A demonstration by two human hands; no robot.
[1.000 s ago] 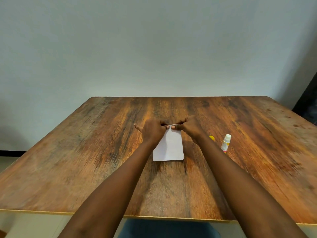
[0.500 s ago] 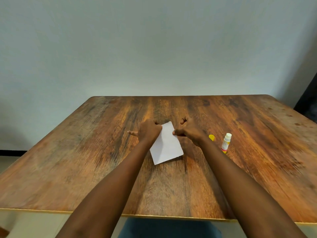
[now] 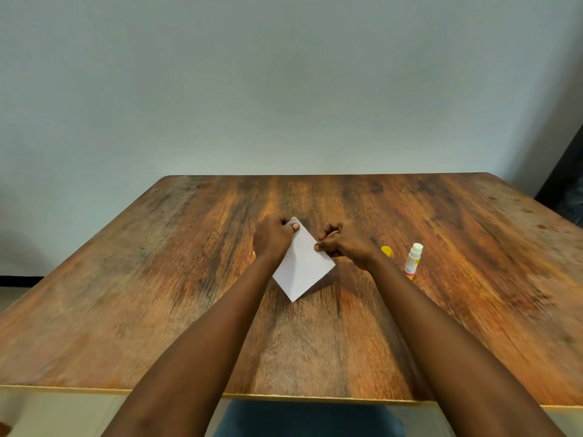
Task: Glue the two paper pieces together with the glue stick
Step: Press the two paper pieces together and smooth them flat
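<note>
Left of the glue stick [image 3: 413,261], the paper [image 3: 303,266] had swung in about a second from square-on to a diamond on the table [image 3: 157,279]. Only one white sheet showed, so probably both pieces were stacked and being pressed; couldn't confirm. Left hand [image 3: 273,239] gripped the far corner, thumb on top. Right hand [image 3: 347,244] pinched the edge facing the glue stick. Yellow cap [image 3: 386,250] beside the stick hadn't moved.

Worn wooden table [image 3: 126,310], plain pale wall [image 3: 284,89] behind it
</note>
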